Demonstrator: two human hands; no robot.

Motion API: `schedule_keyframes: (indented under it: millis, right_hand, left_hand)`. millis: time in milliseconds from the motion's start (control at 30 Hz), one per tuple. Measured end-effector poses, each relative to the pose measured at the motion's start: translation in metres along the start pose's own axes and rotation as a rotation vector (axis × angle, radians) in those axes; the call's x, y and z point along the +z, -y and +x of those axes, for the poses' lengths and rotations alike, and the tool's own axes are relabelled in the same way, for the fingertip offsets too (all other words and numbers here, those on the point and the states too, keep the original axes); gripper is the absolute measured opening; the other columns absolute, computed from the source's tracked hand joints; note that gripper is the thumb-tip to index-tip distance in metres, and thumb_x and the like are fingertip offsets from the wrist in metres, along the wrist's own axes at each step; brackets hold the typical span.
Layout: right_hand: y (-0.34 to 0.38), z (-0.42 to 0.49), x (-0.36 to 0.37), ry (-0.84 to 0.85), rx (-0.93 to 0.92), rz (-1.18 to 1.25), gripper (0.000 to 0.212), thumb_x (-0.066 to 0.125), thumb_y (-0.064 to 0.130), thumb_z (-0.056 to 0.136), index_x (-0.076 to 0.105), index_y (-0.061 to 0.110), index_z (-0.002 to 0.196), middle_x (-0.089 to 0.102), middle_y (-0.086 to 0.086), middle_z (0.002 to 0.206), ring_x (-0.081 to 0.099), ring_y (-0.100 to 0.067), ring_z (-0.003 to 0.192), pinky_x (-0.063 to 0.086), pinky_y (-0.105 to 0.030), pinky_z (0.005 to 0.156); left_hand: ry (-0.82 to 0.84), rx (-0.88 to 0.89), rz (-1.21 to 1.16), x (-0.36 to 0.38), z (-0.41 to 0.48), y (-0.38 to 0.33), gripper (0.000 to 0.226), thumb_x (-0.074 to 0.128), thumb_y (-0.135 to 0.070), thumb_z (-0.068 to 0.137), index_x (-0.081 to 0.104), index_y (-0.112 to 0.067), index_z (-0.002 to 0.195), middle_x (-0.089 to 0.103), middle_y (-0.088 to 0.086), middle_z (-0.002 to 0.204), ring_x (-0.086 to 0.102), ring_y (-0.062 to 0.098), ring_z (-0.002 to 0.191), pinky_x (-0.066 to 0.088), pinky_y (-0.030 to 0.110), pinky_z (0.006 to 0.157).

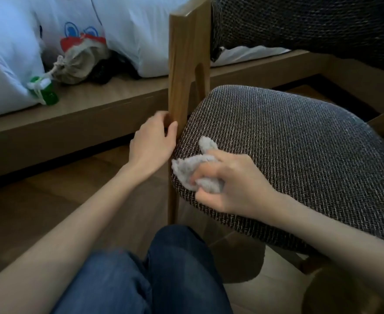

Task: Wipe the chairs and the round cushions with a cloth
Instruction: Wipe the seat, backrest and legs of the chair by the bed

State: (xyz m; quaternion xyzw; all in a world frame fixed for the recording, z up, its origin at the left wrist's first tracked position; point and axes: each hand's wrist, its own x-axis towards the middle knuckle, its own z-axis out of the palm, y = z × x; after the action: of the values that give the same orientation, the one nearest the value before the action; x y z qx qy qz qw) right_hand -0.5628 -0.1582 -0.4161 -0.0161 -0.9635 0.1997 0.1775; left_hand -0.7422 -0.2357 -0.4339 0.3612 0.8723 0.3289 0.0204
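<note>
Left hand [153, 141] is gripping the chair post [186, 71] to steady it; right hand [234, 182] is clutching the cloth [194, 165], rubbing the seat cushion [299, 143].

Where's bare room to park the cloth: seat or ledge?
Free: seat right of the right hand; ledge between bottle and chair post. Crowded: ledge's left end, with pillows, pouch, bottle; seat's left edge, with cloth and left hand.

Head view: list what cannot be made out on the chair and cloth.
Head view:
chair: backrest top and right side cut off by the frame edges.
cloth: part bunched under the right hand.
left hand: tips hidden behind the post.
</note>
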Motion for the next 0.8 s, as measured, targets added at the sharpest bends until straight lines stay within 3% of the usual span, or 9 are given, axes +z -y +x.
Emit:
schedule_keyframes:
  millis: [133, 300, 367, 467, 600, 700, 800]
  right_hand:
    - [-0.025, -0.028, -0.02, -0.034, 0.053, -0.124, 0.025, 0.059, 0.04, 0.075, 0.073, 0.02, 0.082, 0.063, -0.001, 0.084, 0.058, -0.015, 0.064, 0.049, -0.026, 0.052]
    - [-0.11, -0.058, -0.069, -0.261, 0.613, -0.318, 0.031, 0.06, 0.046, 0.081, 0.071, 0.025, 0.1, 0.067, -0.005, 0.106, 0.058, -0.019, 0.085, 0.04, -0.028, 0.072]
    - [-0.116, -0.066, -0.074, -0.338, 0.719, -0.331, 0.033, 0.057, 0.05, 0.083, 0.071, 0.026, 0.102, 0.068, -0.004, 0.109, 0.062, -0.023, 0.091, 0.042, -0.031, 0.074]
    - [-0.087, -0.073, -0.057, -0.264, 0.672, -0.378, 0.024, 0.061, 0.044, 0.079, 0.07, 0.028, 0.095, 0.067, -0.004, 0.11, 0.065, -0.027, 0.086, 0.048, -0.032, 0.072]
    - [-0.056, -0.093, -0.055, -0.225, 0.587, -0.281, 0.025, 0.062, 0.044, 0.072, 0.072, 0.027, 0.088, 0.067, 0.001, 0.105, 0.066, -0.021, 0.081, 0.05, -0.032, 0.069]
    - [-0.069, -0.1, -0.063, -0.304, 0.683, -0.339, 0.032, 0.056, 0.048, 0.072, 0.073, 0.027, 0.089, 0.064, 0.004, 0.087, 0.059, -0.018, 0.07, 0.043, -0.027, 0.062]
    - [-0.106, -0.094, -0.072, -0.417, 0.851, -0.432, 0.033, 0.052, 0.051, 0.081, 0.07, 0.032, 0.102, 0.063, 0.002, 0.093, 0.059, -0.022, 0.075, 0.041, -0.029, 0.064]
  left_hand:
    - [-0.145, -0.07, -0.115, -0.002, -0.008, -0.015, 0.016, 0.053, -0.033, 0.094, 0.044, -0.02, 0.097, 0.049, -0.007, 0.088, 0.047, 0.002, 0.072, 0.032, 0.02, 0.057]
    - [0.06, 0.094, -0.129, -0.001, -0.014, -0.035, 0.007, 0.052, -0.03, 0.094, 0.052, -0.024, 0.096, 0.053, -0.014, 0.088, 0.052, 0.003, 0.077, 0.04, 0.02, 0.061]
    - [0.164, 0.175, -0.108, 0.005, -0.013, -0.046, 0.011, 0.051, -0.031, 0.094, 0.057, -0.024, 0.102, 0.057, -0.008, 0.099, 0.055, 0.008, 0.09, 0.048, 0.029, 0.075]
    - [0.243, 0.259, 0.06, 0.027, -0.009, -0.063, 0.026, 0.048, -0.035, 0.094, 0.058, -0.027, 0.117, 0.054, 0.0, 0.123, 0.044, 0.023, 0.119, 0.033, 0.046, 0.101]
    - [0.358, 0.334, 0.198, 0.059, 0.008, -0.086, 0.038, 0.045, -0.038, 0.095, 0.049, -0.033, 0.132, 0.039, 0.002, 0.143, 0.026, 0.026, 0.133, 0.016, 0.047, 0.109]
    - [0.45, 0.389, 0.262, 0.079, 0.033, -0.097, 0.042, 0.039, -0.039, 0.098, 0.043, -0.035, 0.139, 0.03, 0.001, 0.152, 0.021, 0.026, 0.139, 0.011, 0.048, 0.113]
    - [0.505, 0.441, 0.296, 0.099, 0.059, -0.103, 0.043, 0.032, -0.039, 0.1, 0.038, -0.036, 0.142, 0.026, 0.001, 0.155, 0.017, 0.025, 0.143, 0.006, 0.05, 0.115]
